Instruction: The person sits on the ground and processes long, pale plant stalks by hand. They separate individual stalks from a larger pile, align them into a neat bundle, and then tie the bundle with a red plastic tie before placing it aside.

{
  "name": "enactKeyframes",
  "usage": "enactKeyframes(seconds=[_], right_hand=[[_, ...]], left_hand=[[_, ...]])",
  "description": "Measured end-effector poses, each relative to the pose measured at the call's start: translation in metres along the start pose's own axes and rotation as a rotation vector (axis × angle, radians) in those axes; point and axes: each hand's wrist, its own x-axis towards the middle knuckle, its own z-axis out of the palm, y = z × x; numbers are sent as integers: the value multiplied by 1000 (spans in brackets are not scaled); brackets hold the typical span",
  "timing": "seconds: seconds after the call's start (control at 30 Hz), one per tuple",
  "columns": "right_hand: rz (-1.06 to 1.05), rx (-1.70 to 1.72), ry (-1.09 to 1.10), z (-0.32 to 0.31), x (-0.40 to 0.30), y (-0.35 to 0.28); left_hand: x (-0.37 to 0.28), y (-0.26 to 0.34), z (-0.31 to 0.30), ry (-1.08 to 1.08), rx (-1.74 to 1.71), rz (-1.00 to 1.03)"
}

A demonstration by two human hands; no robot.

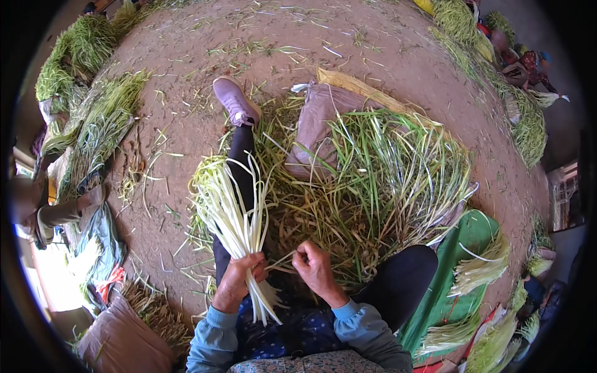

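My left hand (245, 275) is closed round the lower part of a bundle of long white-stemmed leafy vegetables (233, 210), whose paler green tops spread away over my outstretched leg. The cut white ends stick out below the fist towards my lap. To its right my right hand (317, 268) pinches the end of a thin pale leaf strand (283, 265), which runs across to the left hand. Beyond both hands lies a heap of loose green and yellowed leaves (368, 186), partly over a greyish-purple plastic sheet (310, 126).
Pale bundles (482, 265) lie on a green sheet (440, 303) at the right. A brown cloth-covered thing (123, 335) stands lower left, near red strips (110, 282). A person (60, 214) sits at the left edge, others (527, 70) upper right. Leaf scraps litter the earthen floor (186, 93).
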Motion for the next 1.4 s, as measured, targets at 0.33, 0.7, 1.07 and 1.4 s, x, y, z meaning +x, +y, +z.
enactKeyframes(seconds=[0.33, 0.7, 1.07, 1.4], right_hand=[[465, 351, 457, -93, 12, 35], [441, 524, -1106, -12, 13, -23], [410, 971, -386, -74, -34, -28], [391, 134, 312, -188, -13, -21]], left_hand=[[1, 3, -21, -78, -160, 25], [-1, 33, -26, -167, -246, 6], [7, 23, -34, -141, -126, 89], [7, 28, -35, -152, -159, 145]])
